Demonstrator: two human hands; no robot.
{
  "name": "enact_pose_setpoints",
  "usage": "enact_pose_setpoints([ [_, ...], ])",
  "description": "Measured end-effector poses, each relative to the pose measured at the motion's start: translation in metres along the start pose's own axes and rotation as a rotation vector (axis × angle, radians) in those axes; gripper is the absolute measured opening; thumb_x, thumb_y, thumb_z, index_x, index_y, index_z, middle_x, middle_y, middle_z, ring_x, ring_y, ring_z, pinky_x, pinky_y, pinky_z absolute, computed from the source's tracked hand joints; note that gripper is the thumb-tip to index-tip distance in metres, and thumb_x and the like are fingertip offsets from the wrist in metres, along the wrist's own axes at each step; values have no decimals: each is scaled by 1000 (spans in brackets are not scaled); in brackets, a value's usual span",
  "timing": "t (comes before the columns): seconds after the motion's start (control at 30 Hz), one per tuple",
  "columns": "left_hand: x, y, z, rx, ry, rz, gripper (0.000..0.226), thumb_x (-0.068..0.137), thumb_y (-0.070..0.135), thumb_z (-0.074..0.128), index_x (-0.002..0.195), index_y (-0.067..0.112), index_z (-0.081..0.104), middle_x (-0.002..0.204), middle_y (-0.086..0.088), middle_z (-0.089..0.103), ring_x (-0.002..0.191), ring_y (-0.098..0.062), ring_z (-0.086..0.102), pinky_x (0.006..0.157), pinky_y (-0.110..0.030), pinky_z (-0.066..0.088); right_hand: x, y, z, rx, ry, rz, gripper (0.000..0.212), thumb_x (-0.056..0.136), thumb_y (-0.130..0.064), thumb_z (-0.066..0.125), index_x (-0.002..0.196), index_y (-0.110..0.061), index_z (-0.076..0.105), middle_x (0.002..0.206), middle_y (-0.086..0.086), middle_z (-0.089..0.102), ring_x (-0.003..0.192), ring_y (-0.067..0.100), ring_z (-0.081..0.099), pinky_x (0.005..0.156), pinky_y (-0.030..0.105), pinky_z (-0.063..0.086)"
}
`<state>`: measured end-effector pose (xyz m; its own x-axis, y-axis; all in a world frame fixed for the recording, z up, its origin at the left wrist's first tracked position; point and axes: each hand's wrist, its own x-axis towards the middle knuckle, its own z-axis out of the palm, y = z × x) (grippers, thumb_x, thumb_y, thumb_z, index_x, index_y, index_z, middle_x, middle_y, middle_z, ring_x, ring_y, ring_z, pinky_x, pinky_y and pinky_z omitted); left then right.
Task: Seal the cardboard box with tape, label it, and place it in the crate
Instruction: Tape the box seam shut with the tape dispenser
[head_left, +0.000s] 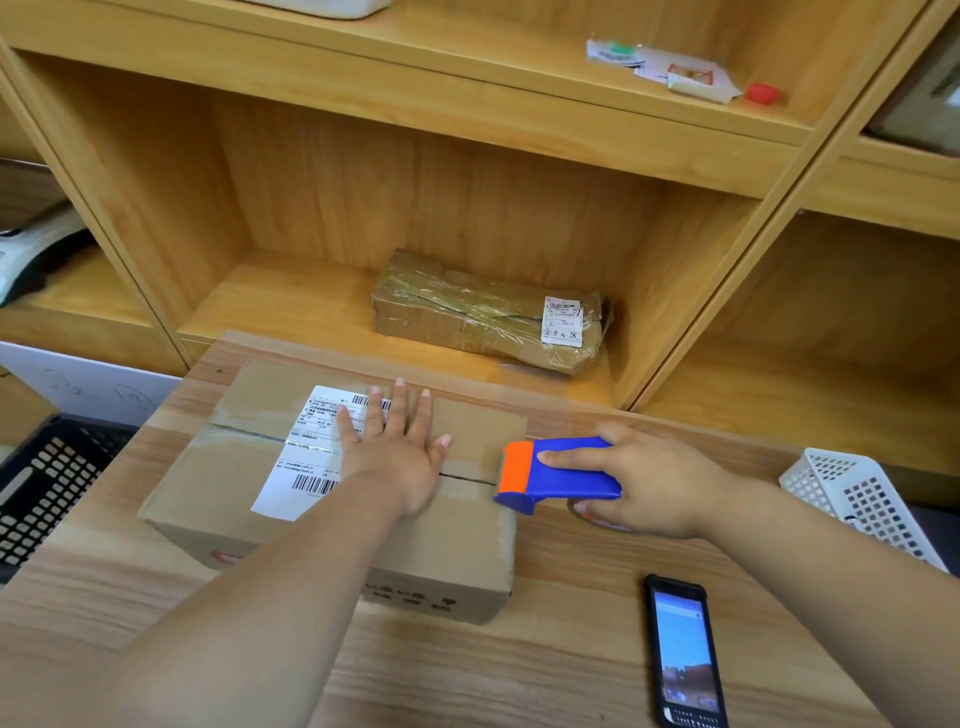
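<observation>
- Black crate (47, 483) sits at table's left edge; phone (683, 652) and white basket (857, 499) lie right of box (332, 499).
- Left hand (400, 447) presses flat, fingers spread, on box top beside label (306, 452).
- Right hand (654, 480) grips tape dispenser (556, 475) at box's right edge.
- Wooden table (545, 649) fronts shelves (415, 166) holding a taped parcel (488, 312).

Bright, even overhead light; soft shadows under the shelves (395, 88); wide-angle bending at edges; top corners slightly soft.

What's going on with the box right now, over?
Left hand flat on cardboard box, pinning flaps. Right hand grips tape dispenser at box's right edge. Label already on; seam partly untaped. Black crate waits left, nothing blocking.
</observation>
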<state>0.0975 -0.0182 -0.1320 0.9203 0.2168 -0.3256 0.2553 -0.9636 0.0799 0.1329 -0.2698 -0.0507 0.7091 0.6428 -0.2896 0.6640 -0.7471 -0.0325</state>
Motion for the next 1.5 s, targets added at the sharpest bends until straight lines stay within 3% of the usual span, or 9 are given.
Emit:
enact_pose_setpoints([
  [0.17,2,22,-5,-73,27,12,61,99,46,10,153,23,-10,160,-3,-21,146,-28,-22,115,-58,-12,1,-1,0,-15,-1,-4,59,88,-57,49,140,-58,22,107,-7,34,104,20,51,78,28,40],
  [0.37,0,43,12,-95,21,67,63,97,53,6,150,28,-19,157,0,-28,144,-28,-27,114,-58,-13,-2,1,2,-22,2,-20,59,89,-57,48,141,-58,19,124,-1,41,109,22,50,77,26,34],
  [0.63,0,39,16,-83,36,69,64,96,56,4,149,30,-20,157,1,-29,144,-28,-27,115,-57,-14,-6,0,2,30,-23,-4,58,90,-55,49,140,-58,21,110,-8,32,107,18,49,74,23,30],
  [0.73,0,38,16,-85,34,68,64,96,55,5,149,30,-21,156,1,-31,144,-28,-28,115,-57,-14,-11,5,3,51,-28,1,58,90,-55,50,139,-59,21,119,-8,35,111,16,47,75,22,29],
  [0.9,1,39,15,-79,16,74,63,96,55,3,148,30,-23,155,1,-34,143,-28,-31,114,-56,-16,-23,19,5,58,-28,54,57,89,-56,50,138,-61,22,104,-10,31,93,10,42,74,23,34],
  [1.07,1,41,11,-61,0,66,63,97,54,3,148,28,-24,155,0,-33,143,-29,-29,114,-57,-15,-21,19,9,8,0,34,58,90,-56,48,140,-59,19,117,-4,41,104,17,49,79,27,40],
  [1.27,-2,50,0,35,5,45,63,98,49,5,151,22,-17,158,-4,-26,144,-32,-26,112,-62,-13,-19,21,15,8,7,34,58,90,-55,48,141,-57,20,125,-2,40,111,20,48,80,28,37],
  [1.4,-4,72,-4,-86,5,74,64,99,49,9,153,20,-9,160,-3,-21,146,-29,-22,114,-60,-11,-22,25,18,10,9,48,58,90,-55,48,142,-56,21,126,-1,40,112,21,48,84,29,38],
  [1.5,-4,81,7,-108,-35,85,68,96,57,7,151,24,-15,158,-1,-27,144,-29,-26,114,-59,-13,-24,27,18,13,16,48,58,90,-55,48,142,-55,22,123,-1,41,111,21,48,85,30,40],
])
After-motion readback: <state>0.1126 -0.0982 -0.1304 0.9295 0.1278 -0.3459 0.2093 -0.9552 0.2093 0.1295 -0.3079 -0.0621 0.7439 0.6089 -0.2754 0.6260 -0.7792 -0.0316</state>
